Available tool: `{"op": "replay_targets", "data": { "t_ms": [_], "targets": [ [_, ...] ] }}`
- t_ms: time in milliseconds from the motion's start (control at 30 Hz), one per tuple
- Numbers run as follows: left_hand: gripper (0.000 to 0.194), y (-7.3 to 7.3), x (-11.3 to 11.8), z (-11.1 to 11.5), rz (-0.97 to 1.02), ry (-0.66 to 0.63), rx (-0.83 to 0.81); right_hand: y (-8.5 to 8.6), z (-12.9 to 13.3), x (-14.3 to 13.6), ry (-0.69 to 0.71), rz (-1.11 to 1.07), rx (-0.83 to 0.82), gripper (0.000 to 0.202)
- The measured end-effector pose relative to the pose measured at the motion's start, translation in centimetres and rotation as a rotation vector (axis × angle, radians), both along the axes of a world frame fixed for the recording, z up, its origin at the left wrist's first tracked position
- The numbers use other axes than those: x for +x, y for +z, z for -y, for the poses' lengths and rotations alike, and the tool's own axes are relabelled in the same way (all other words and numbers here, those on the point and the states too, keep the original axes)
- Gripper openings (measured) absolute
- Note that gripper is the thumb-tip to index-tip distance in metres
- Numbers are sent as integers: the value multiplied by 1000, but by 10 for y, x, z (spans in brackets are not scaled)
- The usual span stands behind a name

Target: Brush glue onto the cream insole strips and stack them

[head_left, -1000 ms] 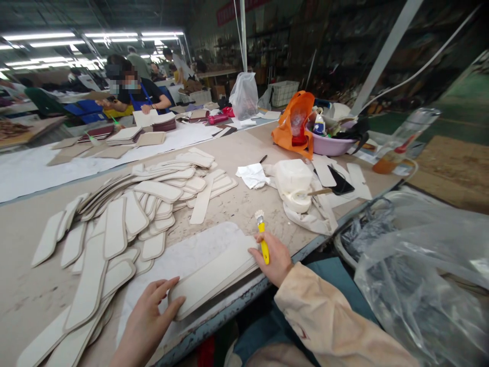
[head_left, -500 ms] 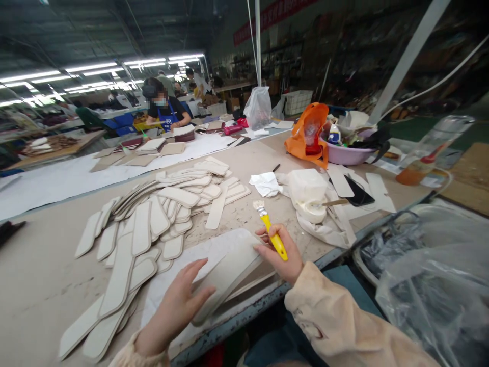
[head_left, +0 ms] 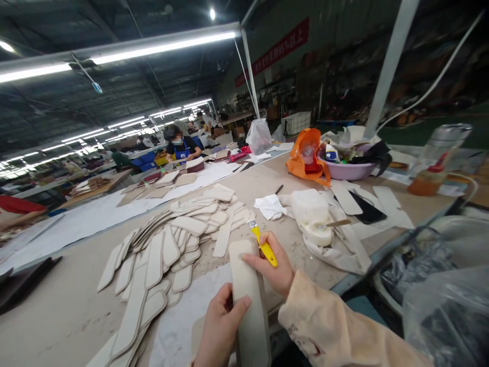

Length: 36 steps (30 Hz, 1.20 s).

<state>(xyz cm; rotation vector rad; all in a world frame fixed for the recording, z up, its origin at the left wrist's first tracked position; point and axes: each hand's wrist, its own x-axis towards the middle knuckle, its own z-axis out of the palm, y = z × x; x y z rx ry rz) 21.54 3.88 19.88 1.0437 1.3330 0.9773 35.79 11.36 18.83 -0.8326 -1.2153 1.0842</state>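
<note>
Both my hands hold a long, pale strip-shaped panel [head_left: 248,316] with rounded corners, upright at the table's near edge. My left hand [head_left: 223,323] grips its left side, thumb on the face. My right hand [head_left: 273,265] pinches the upper part with the thumb and also carries a yellow-handled brush [head_left: 263,244], bristles pointing up and left. Under the hands lies a white sheet [head_left: 181,331]. To the left is a heap of similar pale panels [head_left: 155,260], overlapping one another. A tub of white paste [head_left: 319,234] with a stick across it stands to the right.
A crumpled white tissue [head_left: 269,206], an orange bag [head_left: 305,158] and a lilac basin [head_left: 349,171] full of items stand farther back. A bottle of amber liquid [head_left: 428,178] is at the right. Clear plastic bags [head_left: 451,300] bulge beside the table edge. A co-worker [head_left: 183,148] sits beyond.
The panel has been raised from a slanting position to upright. My left hand, open before, has closed on its side. My view has tilted upward.
</note>
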Motion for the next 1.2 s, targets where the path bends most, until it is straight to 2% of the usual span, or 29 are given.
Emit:
{"op": "replay_targets", "data": {
  "t_ms": [167,300,500,700,900,1067,1200],
  "targets": [
    [37,-12,33,8,107,140,-42,-14,4,8,-44,19,-13,32],
    [36,-19,46,9,171,155,-56,-16,4,16,-77,26,-9,29],
    [38,-22,57,7,232,161,-63,-15,3,26,-108,6,1,27],
    [36,-23,62,11,334,53,-139,-16,-2,32,-123,-44,-16,27],
    [35,-28,61,36,462,-34,-251,-27,-15,39,-212,-61,-18,29],
    [34,-31,59,47,528,-48,-355,-37,-22,40,-237,-82,-12,31],
    [34,-30,56,51,522,-49,-352,-41,-23,39,-213,-101,-20,30]
  ]
}}
